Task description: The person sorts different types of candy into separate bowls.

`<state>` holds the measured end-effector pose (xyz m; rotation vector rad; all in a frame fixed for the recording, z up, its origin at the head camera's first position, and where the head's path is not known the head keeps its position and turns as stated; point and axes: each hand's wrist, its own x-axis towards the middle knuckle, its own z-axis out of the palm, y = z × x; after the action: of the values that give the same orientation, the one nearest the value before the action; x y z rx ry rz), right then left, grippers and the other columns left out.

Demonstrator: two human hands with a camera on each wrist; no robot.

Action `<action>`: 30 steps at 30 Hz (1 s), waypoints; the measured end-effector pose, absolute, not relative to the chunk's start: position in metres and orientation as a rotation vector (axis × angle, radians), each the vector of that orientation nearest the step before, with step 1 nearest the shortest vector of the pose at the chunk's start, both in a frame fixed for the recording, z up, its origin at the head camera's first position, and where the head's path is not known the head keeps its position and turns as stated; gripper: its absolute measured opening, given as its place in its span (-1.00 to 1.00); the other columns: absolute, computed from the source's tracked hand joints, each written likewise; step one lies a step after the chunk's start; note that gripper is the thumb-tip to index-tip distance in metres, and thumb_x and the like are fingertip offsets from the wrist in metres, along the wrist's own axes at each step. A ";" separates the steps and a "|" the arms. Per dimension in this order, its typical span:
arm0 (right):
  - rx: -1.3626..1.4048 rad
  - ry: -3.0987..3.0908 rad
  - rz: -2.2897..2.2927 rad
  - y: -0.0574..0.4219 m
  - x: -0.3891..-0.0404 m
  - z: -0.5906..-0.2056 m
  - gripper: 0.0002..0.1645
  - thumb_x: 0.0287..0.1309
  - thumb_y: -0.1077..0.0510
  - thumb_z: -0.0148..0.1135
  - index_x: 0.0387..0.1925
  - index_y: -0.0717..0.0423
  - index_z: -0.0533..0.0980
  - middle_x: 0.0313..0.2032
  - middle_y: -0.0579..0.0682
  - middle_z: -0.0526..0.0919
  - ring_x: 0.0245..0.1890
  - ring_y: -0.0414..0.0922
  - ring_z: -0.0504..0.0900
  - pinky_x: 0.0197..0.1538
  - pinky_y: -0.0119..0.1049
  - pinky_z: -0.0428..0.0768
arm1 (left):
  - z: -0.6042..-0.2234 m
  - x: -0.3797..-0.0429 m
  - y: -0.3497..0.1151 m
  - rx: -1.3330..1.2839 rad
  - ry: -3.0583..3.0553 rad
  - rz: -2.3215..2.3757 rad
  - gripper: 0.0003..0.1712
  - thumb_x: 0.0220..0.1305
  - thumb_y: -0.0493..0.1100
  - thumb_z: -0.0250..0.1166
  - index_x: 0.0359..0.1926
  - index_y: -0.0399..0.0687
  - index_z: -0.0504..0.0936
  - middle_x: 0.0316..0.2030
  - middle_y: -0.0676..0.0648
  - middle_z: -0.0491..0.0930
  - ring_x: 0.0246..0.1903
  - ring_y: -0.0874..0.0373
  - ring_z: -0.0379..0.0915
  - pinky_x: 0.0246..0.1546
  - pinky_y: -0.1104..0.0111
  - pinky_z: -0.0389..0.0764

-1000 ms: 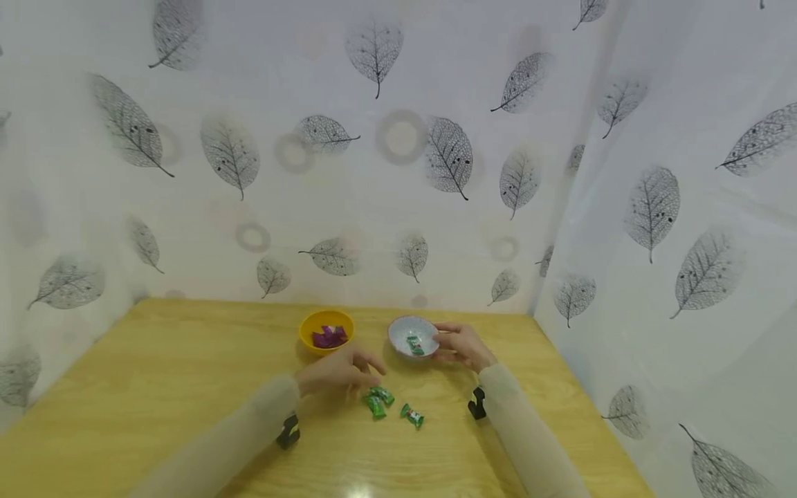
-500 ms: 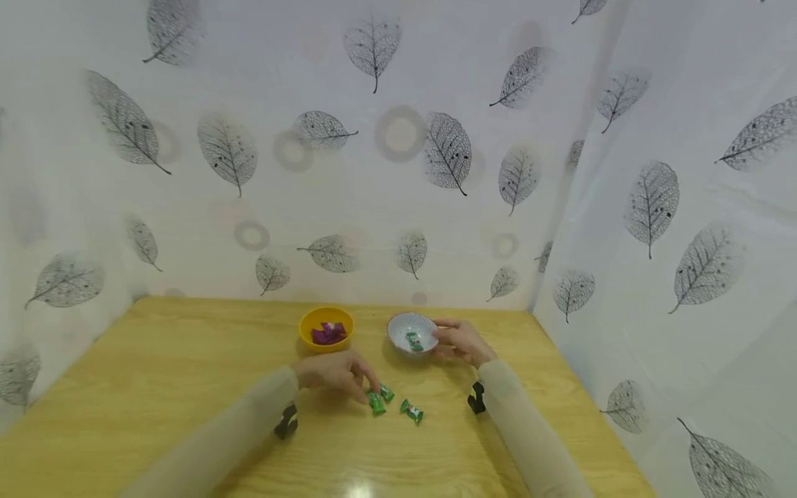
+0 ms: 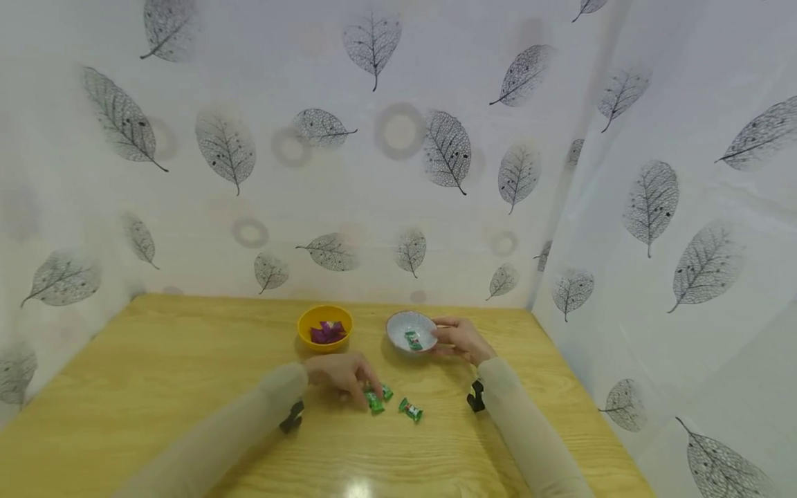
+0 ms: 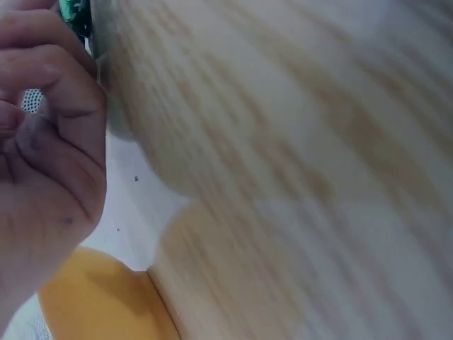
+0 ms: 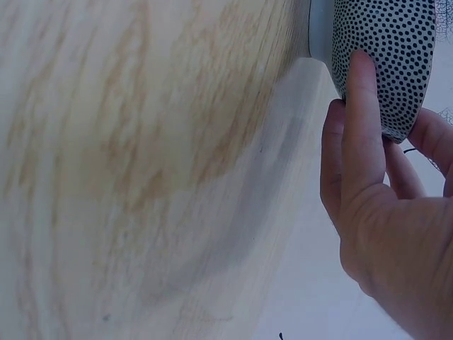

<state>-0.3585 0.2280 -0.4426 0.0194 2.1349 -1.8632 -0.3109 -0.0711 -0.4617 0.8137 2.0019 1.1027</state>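
Observation:
My left hand [image 3: 345,375] reaches down to the wrapped green candies; its thumb and index finger lie on either side of the nearer candy [image 3: 373,402]. Part of a second green candy [image 3: 387,392] shows just behind the index finger. Whether the fingertips pinch the nearer one I cannot tell. Green wrapper [image 4: 74,15] shows by the bent fingers in the left wrist view. My right hand [image 3: 462,340] holds the side of a pale bowl [image 3: 403,322], thumb at the rim, fingers against its black-dotted outside [image 5: 386,57]. One green candy [image 3: 413,339] lies inside that bowl.
A third green candy [image 3: 410,409] lies on the wooden table [image 3: 187,360], right of the pair. Left of the pale bowl, a yellow bowl [image 3: 304,335] holds several purple-wrapped candies [image 3: 327,333]. Leaf-patterned sheeting [image 3: 336,207] stands behind the table and along its right.
My left hand has come down and closer to me, onto the nearer green candy, its fingers now partly covering the pair. The right hand stays at the pale bowl.

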 end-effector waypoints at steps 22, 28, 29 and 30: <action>-0.014 2.149 -1.846 0.228 -0.357 -0.443 -0.48 0.31 0.31 0.14 0.29 0.30 0.39 0.10 0.35 0.55 -0.09 0.05 0.71 -0.14 -0.22 0.74 | -0.457 -0.302 -0.065 0.796 2.113 1.033 -0.85 -0.02 -0.40 0.48 -0.42 -0.09 0.78 -0.77 0.07 0.46 -0.80 0.30 0.24 -0.78 0.57 0.29; -0.014 2.152 -1.844 0.227 -0.357 -0.443 -0.47 0.31 0.31 0.14 0.29 0.30 0.39 0.10 0.34 0.55 -0.08 0.05 0.71 -0.11 -0.19 0.73 | -0.459 -0.302 -0.068 0.759 2.135 1.022 -0.83 -0.04 -0.40 0.49 -0.42 -0.07 0.78 -0.72 0.05 0.50 -0.78 0.31 0.27 -0.77 0.58 0.31; -0.012 2.150 -1.845 0.227 -0.357 -0.443 -0.47 0.31 0.31 0.15 0.29 0.30 0.39 0.10 0.34 0.55 -0.08 0.05 0.71 -0.10 -0.19 0.73 | -0.460 -0.302 -0.068 0.757 2.140 1.023 -0.83 -0.04 -0.40 0.49 -0.42 -0.06 0.78 -0.72 0.05 0.51 -0.77 0.31 0.27 -0.76 0.58 0.31; -0.011 2.152 -1.845 0.227 -0.356 -0.443 -0.48 0.31 0.31 0.14 0.29 0.31 0.39 0.10 0.34 0.55 -0.08 0.05 0.71 -0.10 -0.19 0.73 | -0.460 -0.302 -0.068 0.756 2.143 1.025 -0.83 -0.04 -0.40 0.49 -0.42 -0.06 0.78 -0.70 0.05 0.52 -0.77 0.31 0.27 -0.76 0.58 0.31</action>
<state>-0.3562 0.2273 -0.4434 -0.0112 2.1519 -1.8446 -0.3019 -0.0685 -0.4600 0.7560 2.1433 1.0253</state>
